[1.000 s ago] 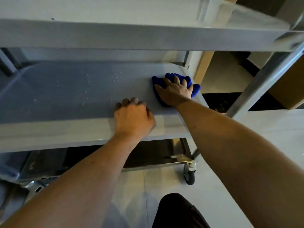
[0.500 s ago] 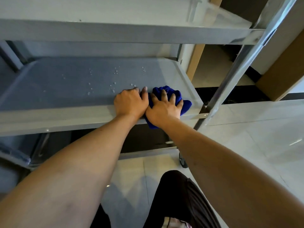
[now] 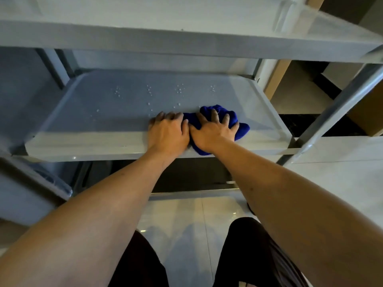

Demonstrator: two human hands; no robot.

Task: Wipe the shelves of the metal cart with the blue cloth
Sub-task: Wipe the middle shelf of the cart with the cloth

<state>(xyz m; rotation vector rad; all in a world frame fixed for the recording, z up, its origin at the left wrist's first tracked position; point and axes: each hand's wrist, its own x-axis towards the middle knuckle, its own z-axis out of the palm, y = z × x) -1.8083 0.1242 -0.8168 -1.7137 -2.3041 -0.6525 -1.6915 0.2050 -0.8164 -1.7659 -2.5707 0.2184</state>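
The right hand (image 3: 212,131) lies flat with fingers spread on the bunched cloth (image 3: 238,123), pressing it down near the front right of the middle shelf (image 3: 99,112) of the cart (image 3: 335,108). One fold of the cloth hangs over the shelf's front lip. The left hand (image 3: 167,133) sits just beside the right, touching it, fingers curled onto the shelf edge with nothing in its grasp; it looks to be bracing the cart.

Water drops (image 3: 179,89) are scattered across the middle and back of the shelf, well clear of the cloth, so most of this shelf appears unwiped. The step in hand is the sweep across it.

To do it well, the cloth should be pushed back to the rear wall and drawn across in overlapping passes, palm flat so the whole pad meets the metal and not just a ridge of it. A bunched cloth smears drops; spreading it wider would pick up more. The raised rim at the sides and the back corners will trap water, so fingertips should press the cloth into those edges. The left hand is best kept on the front lip, since the cart probably stands on wheels, though none is plainly visible here. The top shelf (image 3: 186,40) overhead limits room for the arm.
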